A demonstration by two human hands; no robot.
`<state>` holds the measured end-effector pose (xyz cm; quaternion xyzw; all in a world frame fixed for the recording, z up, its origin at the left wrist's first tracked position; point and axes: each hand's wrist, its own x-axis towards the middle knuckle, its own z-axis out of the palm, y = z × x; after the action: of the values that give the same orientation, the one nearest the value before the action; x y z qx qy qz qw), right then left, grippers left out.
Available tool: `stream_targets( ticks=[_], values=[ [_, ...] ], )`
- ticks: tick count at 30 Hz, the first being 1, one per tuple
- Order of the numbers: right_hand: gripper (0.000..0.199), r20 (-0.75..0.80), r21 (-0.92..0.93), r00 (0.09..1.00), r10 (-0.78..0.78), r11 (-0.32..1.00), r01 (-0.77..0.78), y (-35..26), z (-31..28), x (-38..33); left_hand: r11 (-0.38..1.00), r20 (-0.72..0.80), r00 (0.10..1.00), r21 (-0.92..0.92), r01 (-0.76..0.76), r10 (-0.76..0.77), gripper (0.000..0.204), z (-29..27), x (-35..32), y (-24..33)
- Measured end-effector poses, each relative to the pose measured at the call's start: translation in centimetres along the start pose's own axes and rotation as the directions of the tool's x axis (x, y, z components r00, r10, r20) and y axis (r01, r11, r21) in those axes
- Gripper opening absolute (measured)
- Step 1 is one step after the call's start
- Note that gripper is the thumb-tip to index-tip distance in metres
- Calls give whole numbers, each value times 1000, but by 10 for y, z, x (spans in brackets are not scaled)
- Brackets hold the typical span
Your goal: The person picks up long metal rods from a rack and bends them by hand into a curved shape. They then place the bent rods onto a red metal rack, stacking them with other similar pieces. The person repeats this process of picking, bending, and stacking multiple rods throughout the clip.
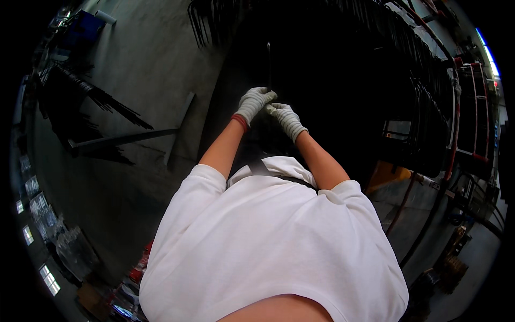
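Note:
Both my hands wear light grey knit gloves and reach forward over a very dark area. My left hand (255,102), in the glove with a red cuff, is closed around the lower end of a thin dark metal rod (269,61) that rises straight away from it. My right hand (285,117) sits right beside it with its fingers curled, touching the left glove. Whatever it grips is lost in the darkness. My white T-shirt fills the lower middle of the view.
Bundles of long dark rods (343,21) line the top and right. Another rod bundle (102,99) and a grey metal angle frame (126,138) lie on the concrete floor (145,64) at left. A red rack (475,107) and a yellow object (387,174) stand at right.

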<state>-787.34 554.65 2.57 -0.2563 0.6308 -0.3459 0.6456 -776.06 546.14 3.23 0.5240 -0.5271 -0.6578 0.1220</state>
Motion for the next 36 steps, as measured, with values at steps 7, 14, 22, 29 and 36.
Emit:
stream_targets(
  ticks=[7,14,22,29,36],
  values=[
    [26,11,-13,1000,-27,1000,27,-5,4,-5,995,28,999,-100,-18,21,42,-5,2,-11],
    [32,-25,-74,1000,-19,997,17,3,5,0,999,8,1000,-38,14,-14,23,-5,-5,-1],
    [34,4,-83,999,-33,996,34,9,4,2,998,2,1000,-49,24,-24,22,-5,-6,-3],
    [35,-18,-113,999,-34,993,32,3,6,-4,1000,-12,1000,-9,10,-10,22,-5,0,-9],
    [30,-19,-193,1000,3,981,-7,-7,7,-9,1000,0,1000,1,-17,17,44,-8,14,-29]
  ],
)
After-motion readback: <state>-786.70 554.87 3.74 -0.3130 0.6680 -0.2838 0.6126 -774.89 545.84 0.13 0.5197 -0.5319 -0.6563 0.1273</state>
